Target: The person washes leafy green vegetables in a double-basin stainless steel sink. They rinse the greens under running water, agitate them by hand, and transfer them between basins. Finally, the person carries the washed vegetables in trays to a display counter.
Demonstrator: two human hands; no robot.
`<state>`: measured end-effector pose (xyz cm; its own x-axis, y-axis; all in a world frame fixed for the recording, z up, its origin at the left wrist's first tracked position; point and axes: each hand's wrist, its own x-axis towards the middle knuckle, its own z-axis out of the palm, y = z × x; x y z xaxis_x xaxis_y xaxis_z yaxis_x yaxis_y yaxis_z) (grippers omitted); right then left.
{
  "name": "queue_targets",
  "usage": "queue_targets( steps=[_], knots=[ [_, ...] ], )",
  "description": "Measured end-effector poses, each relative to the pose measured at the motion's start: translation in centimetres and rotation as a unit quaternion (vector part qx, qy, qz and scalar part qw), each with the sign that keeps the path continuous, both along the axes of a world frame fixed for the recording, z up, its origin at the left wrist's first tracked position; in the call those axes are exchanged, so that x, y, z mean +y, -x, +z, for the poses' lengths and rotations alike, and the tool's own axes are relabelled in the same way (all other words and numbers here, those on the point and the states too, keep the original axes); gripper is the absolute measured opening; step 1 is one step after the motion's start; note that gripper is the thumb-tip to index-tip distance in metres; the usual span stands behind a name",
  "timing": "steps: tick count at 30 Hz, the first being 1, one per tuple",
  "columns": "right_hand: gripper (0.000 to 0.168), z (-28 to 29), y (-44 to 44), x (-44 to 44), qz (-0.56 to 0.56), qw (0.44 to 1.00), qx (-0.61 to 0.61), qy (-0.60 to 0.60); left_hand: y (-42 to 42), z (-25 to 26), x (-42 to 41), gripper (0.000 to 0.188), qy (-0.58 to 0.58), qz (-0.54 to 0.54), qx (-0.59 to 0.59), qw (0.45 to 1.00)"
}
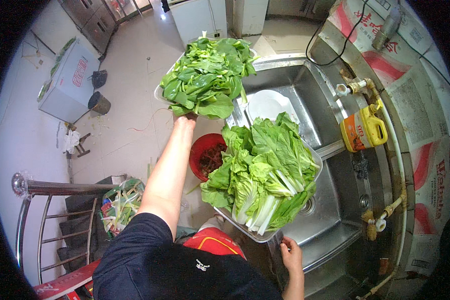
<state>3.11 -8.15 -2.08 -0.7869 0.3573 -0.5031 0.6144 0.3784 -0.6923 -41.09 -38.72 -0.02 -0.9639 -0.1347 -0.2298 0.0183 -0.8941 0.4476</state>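
Note:
My left hand (186, 118) grips the near side of a plastic tub (158, 93) heaped with dark leafy greens (210, 75), like bok choy; its fingers are mostly hidden beneath the load. A clear plastic tub (263, 237) full of long pale-stemmed leafy cabbage (264, 172) rests across the near edge of the stainless-steel double sink (332, 152). Just below that tub's corner, over the sink's front rim, is my right hand (292, 254), fingers loosely bent and nothing seen in them. A white dish (268, 104) sits in the far basin.
A red basin (197, 150) with dark scraps is on the floor between the tubs. The yellow jug (365, 129) stands behind the sink near taps (343, 90) and pipes. At left are a metal railing (71, 188), a bag of vegetable trimmings (123, 206) and a white chest freezer (69, 80).

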Motion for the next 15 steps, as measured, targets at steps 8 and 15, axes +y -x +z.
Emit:
queue_targets(
  steps=[8,15],
  knots=[
    [0.024,-0.3,1.3,0.0,-0.034,0.998,-0.028,0.039,1.6,-4.7,2.4,0.035,-0.004,-0.027,-0.060,0.998],
    [0.028,-2.2,3.4,0.2,-0.126,0.989,0.029,0.073,-0.3,-6.5,0.9,0.035,0.016,-0.096,-0.076,0.992]
  ],
)
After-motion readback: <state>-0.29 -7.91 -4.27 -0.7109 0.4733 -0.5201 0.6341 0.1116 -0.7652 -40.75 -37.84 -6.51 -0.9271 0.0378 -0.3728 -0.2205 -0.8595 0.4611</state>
